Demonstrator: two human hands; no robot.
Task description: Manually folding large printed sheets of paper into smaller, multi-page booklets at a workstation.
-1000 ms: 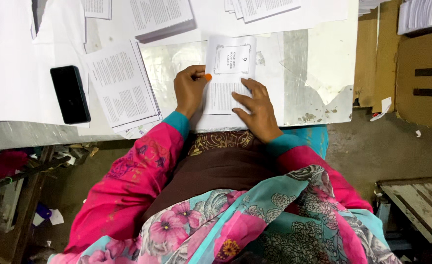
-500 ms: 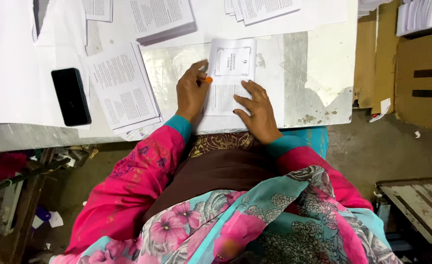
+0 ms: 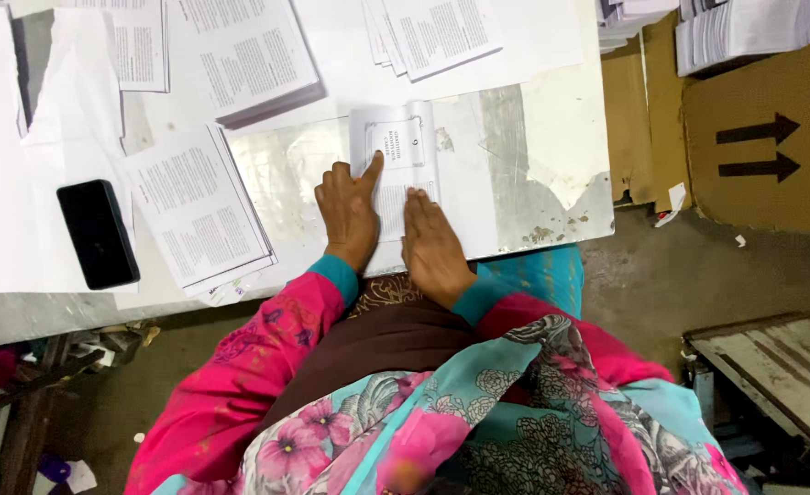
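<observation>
While pressed under flat open left hand (image 3: pixel 348 213) and right hand (image 3: pixel 434 246), folded white printed leaflet (image 3: pixel 403 151) lies creased.

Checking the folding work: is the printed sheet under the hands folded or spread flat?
Folded: the printed sheet lies narrow like a booklet, left hand and right hand pressing it flat.

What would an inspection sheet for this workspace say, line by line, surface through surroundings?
Surface: white table, top worn and peeling near its right edge.
Job's things: folded printed sheet lying flat under both hands.
Clutter: paper stacks, black phone at the left.
Grippers: left hand presses the sheet, forefinger out; right hand lies flat on its lower edge.
Cables: nothing seen.
Surroundings: cardboard box with arrows at the right, wooden pallet on the floor.
</observation>
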